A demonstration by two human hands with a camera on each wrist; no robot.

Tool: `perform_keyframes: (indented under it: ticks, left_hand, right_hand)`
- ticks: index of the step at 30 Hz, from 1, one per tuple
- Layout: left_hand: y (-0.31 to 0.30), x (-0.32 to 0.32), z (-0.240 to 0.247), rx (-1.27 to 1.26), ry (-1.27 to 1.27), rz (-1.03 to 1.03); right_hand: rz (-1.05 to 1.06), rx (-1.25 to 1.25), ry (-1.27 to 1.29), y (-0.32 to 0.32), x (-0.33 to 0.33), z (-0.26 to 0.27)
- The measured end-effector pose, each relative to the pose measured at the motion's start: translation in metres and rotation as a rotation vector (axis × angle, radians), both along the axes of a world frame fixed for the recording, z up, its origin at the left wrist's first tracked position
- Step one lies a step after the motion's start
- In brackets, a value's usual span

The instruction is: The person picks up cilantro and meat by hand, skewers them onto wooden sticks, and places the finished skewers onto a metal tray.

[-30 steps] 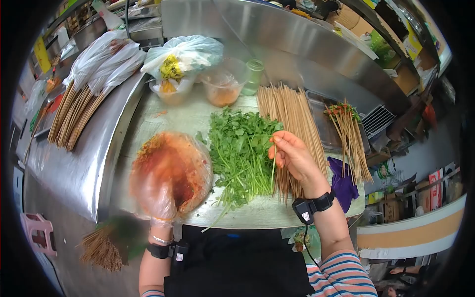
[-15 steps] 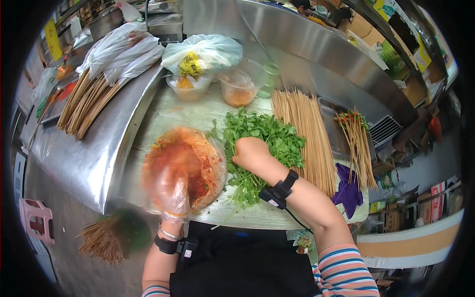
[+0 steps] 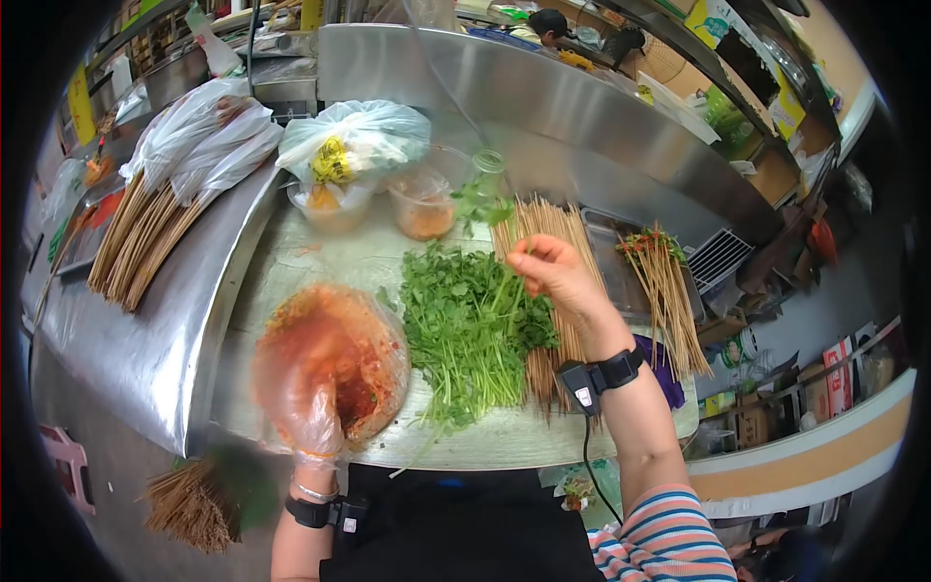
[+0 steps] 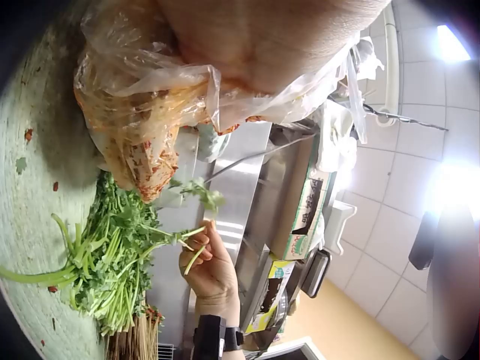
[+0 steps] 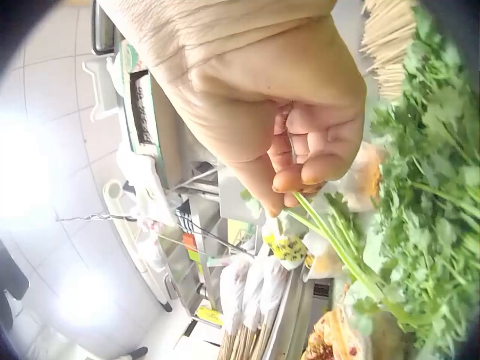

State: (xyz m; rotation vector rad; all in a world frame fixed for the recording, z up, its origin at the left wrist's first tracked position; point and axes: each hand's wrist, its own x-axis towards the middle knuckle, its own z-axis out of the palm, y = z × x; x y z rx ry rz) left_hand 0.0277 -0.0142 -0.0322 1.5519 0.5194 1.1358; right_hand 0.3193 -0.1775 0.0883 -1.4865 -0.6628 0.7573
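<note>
My right hand (image 3: 564, 276) pinches a cilantro sprig (image 3: 482, 204) between thumb and fingertips, above the right side of a cilantro pile (image 3: 451, 339). In the right wrist view the sprig's green stems (image 5: 330, 240) run from the fingertips toward the pile. My left hand (image 3: 315, 422), in a clear plastic glove, reaches into a plastic-lined bowl (image 3: 393, 364) of red, oily seasoned food. Red sauce smears the glove (image 4: 142, 97) in the left wrist view. Its fingers are hidden there, and I cannot tell what they hold.
Bamboo skewers (image 3: 572, 233) lie right of the cilantro. A metal tray (image 3: 606, 233) carries filled skewers (image 3: 669, 291), with a purple cloth (image 3: 664, 373) below. Behind are plastic tubs (image 3: 424, 209), a bag (image 3: 364, 136) and a green bottle (image 3: 490, 163). Bagged skewers (image 3: 145, 233) lie on the left counter.
My right hand went from beside the pile with a stem down into the cilantro, then back up and right with a leafy sprig. The left hand stayed at the bowl.
</note>
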Motion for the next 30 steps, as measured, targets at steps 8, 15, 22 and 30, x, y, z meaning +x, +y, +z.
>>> perform_keyframes:
  ticks: [8, 15, 22, 30]
  left_hand:
    - [0.001, 0.001, -0.003, -0.121, -0.062, -0.064]
    - [-0.001, -0.002, 0.002, -0.085, 0.000, -0.066]
    - [0.000, -0.001, 0.007, -0.092, -0.010, -0.100]
    - [-0.004, -0.001, 0.003, -0.198, -0.008, -0.063]
  right_hand:
    - [0.106, -0.616, -0.223, -0.011, 0.034, -0.042]
    - [-0.162, -0.256, -0.313, -0.029, 0.034, -0.029]
    - [-0.168, -0.520, -1.158, -0.046, 0.031, -0.051]
    - [-0.002, -0.237, -0.353, -0.058, -0.004, -0.001]
